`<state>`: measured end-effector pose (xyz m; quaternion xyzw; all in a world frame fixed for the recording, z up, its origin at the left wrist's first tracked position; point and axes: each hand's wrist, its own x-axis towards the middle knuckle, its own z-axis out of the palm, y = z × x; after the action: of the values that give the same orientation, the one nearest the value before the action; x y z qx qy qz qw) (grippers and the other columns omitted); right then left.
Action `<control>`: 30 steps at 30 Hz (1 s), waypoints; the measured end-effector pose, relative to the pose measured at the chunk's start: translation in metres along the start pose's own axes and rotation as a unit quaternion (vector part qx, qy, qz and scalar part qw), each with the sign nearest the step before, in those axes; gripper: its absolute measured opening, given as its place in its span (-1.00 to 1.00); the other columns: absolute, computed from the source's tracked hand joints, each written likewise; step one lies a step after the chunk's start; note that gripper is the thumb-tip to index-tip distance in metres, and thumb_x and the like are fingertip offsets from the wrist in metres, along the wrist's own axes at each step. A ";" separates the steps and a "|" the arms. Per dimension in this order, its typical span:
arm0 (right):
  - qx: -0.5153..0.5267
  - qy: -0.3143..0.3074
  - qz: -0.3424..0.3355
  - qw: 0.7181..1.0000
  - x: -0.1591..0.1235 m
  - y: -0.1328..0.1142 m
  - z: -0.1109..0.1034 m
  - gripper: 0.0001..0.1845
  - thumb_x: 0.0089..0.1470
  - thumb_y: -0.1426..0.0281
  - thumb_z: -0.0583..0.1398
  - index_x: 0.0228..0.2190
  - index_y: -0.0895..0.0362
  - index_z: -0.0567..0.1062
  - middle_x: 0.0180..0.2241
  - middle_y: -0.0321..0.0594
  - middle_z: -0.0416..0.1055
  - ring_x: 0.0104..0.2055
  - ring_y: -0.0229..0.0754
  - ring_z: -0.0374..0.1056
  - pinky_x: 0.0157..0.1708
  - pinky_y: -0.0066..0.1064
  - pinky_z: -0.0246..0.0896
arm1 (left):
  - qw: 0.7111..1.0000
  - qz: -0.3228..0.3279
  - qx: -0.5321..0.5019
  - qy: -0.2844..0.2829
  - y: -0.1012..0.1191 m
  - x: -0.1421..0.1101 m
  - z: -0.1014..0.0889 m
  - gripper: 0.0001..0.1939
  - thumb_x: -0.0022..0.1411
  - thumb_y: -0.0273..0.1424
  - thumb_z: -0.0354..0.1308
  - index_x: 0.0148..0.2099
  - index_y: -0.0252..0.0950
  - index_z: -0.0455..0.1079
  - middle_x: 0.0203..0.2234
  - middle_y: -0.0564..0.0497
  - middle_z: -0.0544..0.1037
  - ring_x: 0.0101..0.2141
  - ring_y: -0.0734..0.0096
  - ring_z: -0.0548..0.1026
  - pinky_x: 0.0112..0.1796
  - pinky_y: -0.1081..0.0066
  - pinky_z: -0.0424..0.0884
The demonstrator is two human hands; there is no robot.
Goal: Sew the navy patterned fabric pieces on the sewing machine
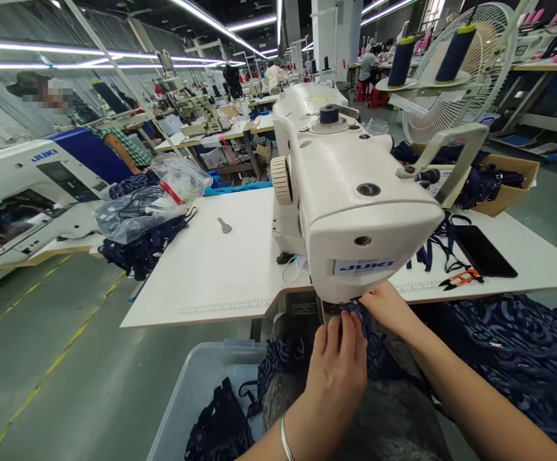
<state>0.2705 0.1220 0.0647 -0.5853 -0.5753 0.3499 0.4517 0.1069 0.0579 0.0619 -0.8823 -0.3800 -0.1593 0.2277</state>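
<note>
A navy patterned garment with straps (379, 355) hangs under the head of the white sewing machine (355, 211). My left hand (339, 362) is at its near side, fingers bent together and closed on the cloth just below the needle area. Behind the cloth and to its right, my right hand (387, 306) grips the same garment; the machine head hides part of its fingers. The spot where needle and cloth meet is hidden. More of the navy cloth trails down to the left over my lap.
A clear plastic bin (182, 390) below left holds navy garments. On the white table (230, 269) lie a small grey metal piece (224, 225), orange thread snips (461, 279) and a black phone (484, 251). Patterned navy garments (513, 358) pile up at right. Another person (86, 109) sits at left.
</note>
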 end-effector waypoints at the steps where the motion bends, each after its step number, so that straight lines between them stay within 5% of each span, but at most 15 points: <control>1: -0.001 0.002 -0.008 1.000 0.002 -0.001 0.001 -0.76 0.01 0.31 0.12 -0.29 0.14 0.49 -0.35 -0.19 0.48 -0.29 -0.07 0.38 -0.17 -0.20 0.32 | 1.000 -0.004 0.009 -0.005 0.002 0.002 0.000 -0.61 0.36 -0.39 0.08 0.17 -0.45 0.34 0.02 -0.18 0.45 -0.01 0.15 0.42 -0.08 0.21 0.42; 14: -0.062 0.008 -0.107 0.992 0.015 0.011 0.006 -0.69 -0.01 0.37 0.10 -0.31 0.16 0.60 -0.16 -0.05 0.58 -0.02 0.07 0.43 -0.13 -0.18 0.40 | 0.998 -0.048 0.040 0.000 0.015 0.007 0.005 -0.56 0.27 -0.43 0.14 0.15 -0.53 0.35 0.01 -0.24 0.43 -0.02 0.13 0.41 -0.06 0.23 0.44; 30: -0.056 0.002 -0.078 0.995 0.015 0.008 0.007 -0.77 -0.03 0.40 0.08 -0.43 0.13 0.54 -0.24 -0.02 0.58 -0.15 0.04 0.48 -0.21 -0.20 0.44 | 0.997 -0.063 0.047 0.008 0.019 0.014 0.006 -0.59 0.24 -0.42 0.18 0.11 -0.51 0.39 -0.01 -0.25 0.44 -0.03 0.10 0.42 -0.07 0.21 0.47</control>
<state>0.2680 0.1386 0.0563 -0.5636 -0.6370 0.2792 0.4456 0.1309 0.0574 0.0579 -0.8438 -0.4398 -0.1625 0.2612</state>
